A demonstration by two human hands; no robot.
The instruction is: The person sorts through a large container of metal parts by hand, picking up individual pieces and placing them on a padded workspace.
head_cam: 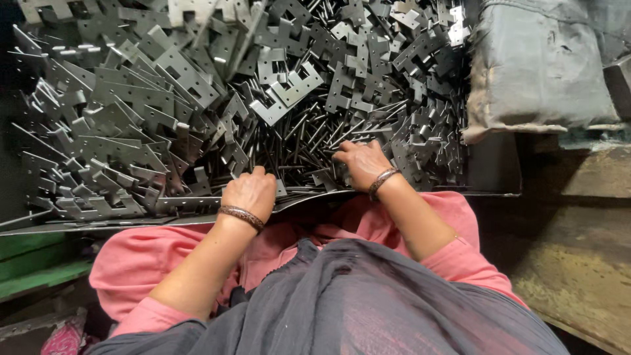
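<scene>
Two bare hands at the near edge of a heap: left hand [248,192] clenched, knuckles up, contents can't tell; right hand [361,163] fingers curled into thin dark metal pins [309,141], grip unclear. Countless grey notched steel hinge plates [131,131] fill the far side and left. One grey cloth bundle [539,66] far right. Little open room.

Left hand [250,192]: fingertips buried among thin metal pins [309,148]; grip cannot be told. Right hand [360,163]: fingertips also lost in the pins, grip unclear. Heap of metal hinge plates [164,98] runs off the top and left edges of the frame. Grey sack [539,66], upper right, cut by the top edge. Lower plates hidden under upper ones.
</scene>
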